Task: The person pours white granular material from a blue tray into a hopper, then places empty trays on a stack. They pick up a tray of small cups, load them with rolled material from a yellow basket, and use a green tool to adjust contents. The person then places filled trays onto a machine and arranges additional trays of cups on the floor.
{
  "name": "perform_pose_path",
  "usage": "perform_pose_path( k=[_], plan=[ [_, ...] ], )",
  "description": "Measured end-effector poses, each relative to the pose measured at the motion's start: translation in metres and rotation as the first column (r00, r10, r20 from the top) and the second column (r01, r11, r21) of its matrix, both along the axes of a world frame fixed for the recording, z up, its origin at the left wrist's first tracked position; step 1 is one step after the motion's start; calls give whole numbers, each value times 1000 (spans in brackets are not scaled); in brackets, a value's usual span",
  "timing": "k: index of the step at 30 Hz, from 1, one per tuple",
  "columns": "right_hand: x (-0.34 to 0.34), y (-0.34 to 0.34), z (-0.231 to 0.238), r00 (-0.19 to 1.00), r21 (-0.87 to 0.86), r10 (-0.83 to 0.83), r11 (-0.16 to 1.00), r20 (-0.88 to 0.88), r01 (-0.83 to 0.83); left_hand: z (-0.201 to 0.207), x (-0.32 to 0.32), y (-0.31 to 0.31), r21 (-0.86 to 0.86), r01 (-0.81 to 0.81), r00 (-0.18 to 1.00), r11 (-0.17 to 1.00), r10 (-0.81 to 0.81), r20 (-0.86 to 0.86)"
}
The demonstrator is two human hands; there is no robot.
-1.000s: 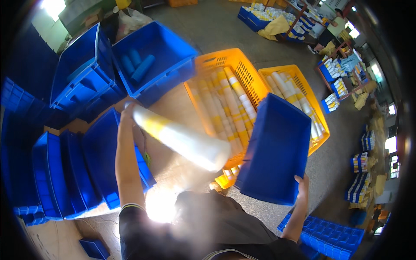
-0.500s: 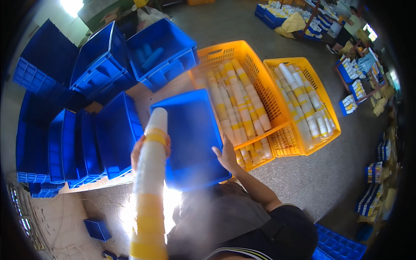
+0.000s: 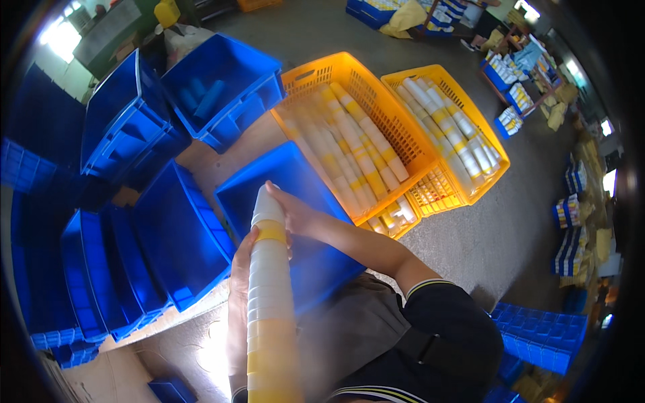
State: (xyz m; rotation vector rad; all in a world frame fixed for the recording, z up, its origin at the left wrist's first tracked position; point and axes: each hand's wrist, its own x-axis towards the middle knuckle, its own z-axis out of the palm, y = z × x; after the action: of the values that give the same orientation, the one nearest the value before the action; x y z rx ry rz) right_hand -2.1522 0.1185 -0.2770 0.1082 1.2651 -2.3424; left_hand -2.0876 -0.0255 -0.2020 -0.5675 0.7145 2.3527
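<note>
A long stack of nested white and yellow cones (image 3: 271, 295) runs from the lower edge of the head view up over a blue bin (image 3: 316, 248). My left hand (image 3: 243, 260) is wrapped round the stack below its narrow end. On the other side, my right hand (image 3: 295, 211) grips the tip, its fingers closed at the topmost white cone. Beneath both hands lies the bin's interior, partly covered by my arms and the stack.
To the right, a yellow crate (image 3: 415, 151) and a second yellow crate (image 3: 500, 144) hold several similar stacks. A blue bin (image 3: 232, 131) with blue rolls stands farther off. Nested blue bins (image 3: 178, 235) line the left side. Blue trays (image 3: 541, 336) stand behind my right shoulder.
My right hand has left the side of the yellow crate and closed on the stack's tip. The left hand keeps hold of the stack, now more upright. The whole view has shifted.
</note>
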Motion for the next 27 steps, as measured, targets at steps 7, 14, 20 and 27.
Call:
perform_pose_path(
  k=[7,14,20,27],
  plan=[
    [-39,11,-22,957,294,-165,927,-237,233,1,-27,1,151,-89,990,985,70,125],
    [-34,2,-38,935,-243,100,970,341,-15,-20,-42,-10,185,-56,987,981,26,159],
    [-37,-3,-55,973,278,179,951,-148,-133,-29,-43,-13,165,-74,981,984,42,189],
    [-39,-20,-78,967,-248,191,958,167,-146,-35,-36,-26,167,-108,970,980,67,235]
  ],
)
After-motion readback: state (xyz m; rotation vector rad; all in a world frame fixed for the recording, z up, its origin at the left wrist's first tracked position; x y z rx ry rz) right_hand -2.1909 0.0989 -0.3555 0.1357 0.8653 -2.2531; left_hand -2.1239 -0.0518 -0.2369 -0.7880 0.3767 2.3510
